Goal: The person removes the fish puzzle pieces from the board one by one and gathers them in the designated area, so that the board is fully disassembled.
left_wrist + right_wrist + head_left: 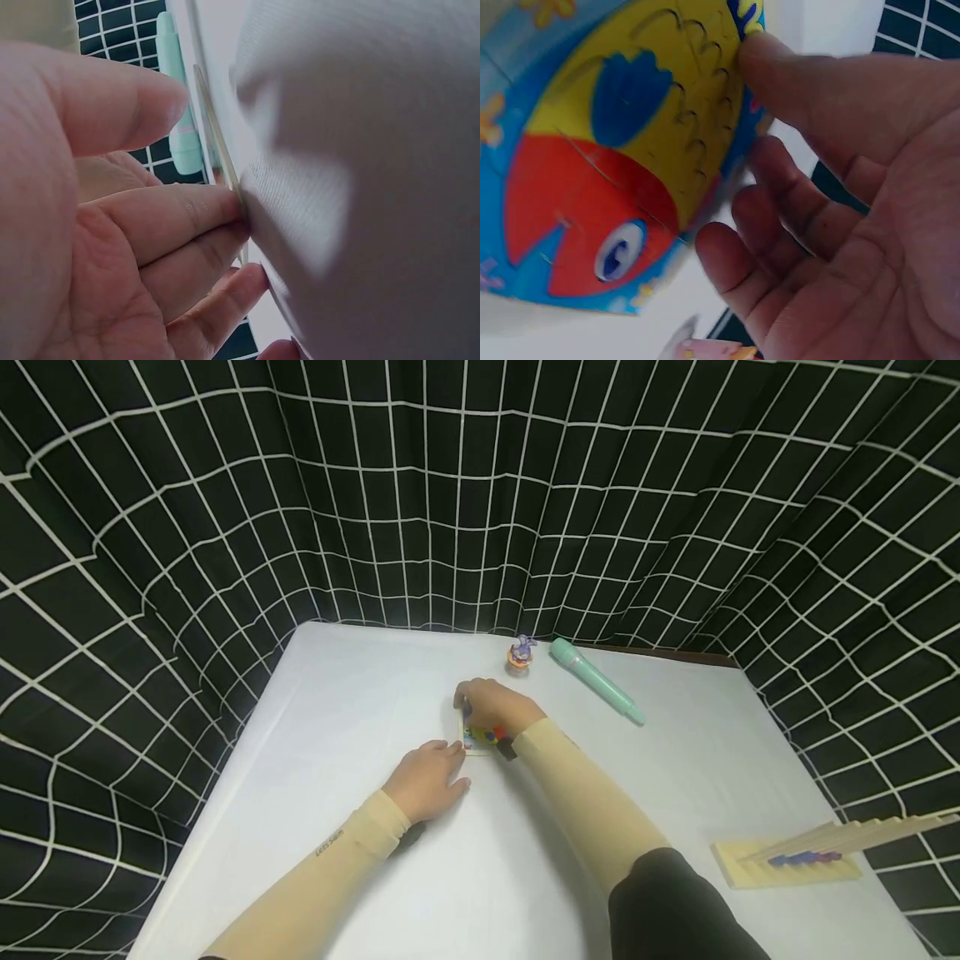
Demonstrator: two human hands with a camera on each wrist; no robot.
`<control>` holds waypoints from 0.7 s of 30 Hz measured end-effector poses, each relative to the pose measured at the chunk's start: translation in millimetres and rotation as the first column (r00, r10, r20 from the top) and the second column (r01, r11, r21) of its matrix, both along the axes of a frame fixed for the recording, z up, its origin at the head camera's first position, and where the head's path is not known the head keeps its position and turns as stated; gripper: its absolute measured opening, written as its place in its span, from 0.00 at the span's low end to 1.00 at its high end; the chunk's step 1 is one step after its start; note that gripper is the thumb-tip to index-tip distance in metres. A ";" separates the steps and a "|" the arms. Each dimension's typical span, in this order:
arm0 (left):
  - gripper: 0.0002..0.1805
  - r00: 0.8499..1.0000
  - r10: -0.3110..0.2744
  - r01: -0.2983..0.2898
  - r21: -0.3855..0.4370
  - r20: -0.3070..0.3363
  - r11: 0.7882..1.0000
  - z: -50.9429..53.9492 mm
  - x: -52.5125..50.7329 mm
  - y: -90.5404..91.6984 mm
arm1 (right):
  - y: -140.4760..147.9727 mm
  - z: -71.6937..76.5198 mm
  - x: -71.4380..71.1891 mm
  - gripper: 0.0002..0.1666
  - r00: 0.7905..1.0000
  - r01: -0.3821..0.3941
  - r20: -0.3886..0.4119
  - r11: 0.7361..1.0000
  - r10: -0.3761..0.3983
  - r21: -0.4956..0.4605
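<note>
A flat wooden board with a fish picture puzzle (477, 742) lies on the white table, partly covered by my right hand (495, 702). In the right wrist view the fish puzzle (630, 172) shows a yellow and red fish on blue. There my right thumb (780, 71) lies over the board's edge, with the fingers bent beside it, so the hand pinches that edge. The fingertips of my left hand (429, 779) touch the near left corner. In the left wrist view its fingers (180, 214) reach the thin edge, the thumb apart.
Behind the board stands a small purple and orange figurine (520, 653). A mint-green microphone-shaped stick (600, 681) lies to its right. At the near right is a wooden base with upright slats (787, 864). Black grid-patterned curtains (450, 485) surround the table (337, 693).
</note>
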State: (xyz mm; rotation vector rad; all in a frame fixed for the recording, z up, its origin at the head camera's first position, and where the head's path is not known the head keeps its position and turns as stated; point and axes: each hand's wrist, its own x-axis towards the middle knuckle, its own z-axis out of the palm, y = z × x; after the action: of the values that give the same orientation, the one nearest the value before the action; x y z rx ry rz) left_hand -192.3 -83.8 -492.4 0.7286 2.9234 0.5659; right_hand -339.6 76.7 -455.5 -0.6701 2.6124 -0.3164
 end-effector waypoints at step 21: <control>0.29 0.999 0.014 -0.014 0.015 -0.031 1.000 -5.4 -3.2 0.9 | 21.8 -23.2 11.9 0.17 0.989 0.133 -0.031 0.953 -0.147 -0.272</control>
State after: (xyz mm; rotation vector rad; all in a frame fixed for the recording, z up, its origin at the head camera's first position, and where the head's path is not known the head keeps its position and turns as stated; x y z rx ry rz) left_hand -195.5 -82.8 -497.8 0.7254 2.9580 0.5828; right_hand -327.6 98.5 -478.7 -0.5855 2.6976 -0.7186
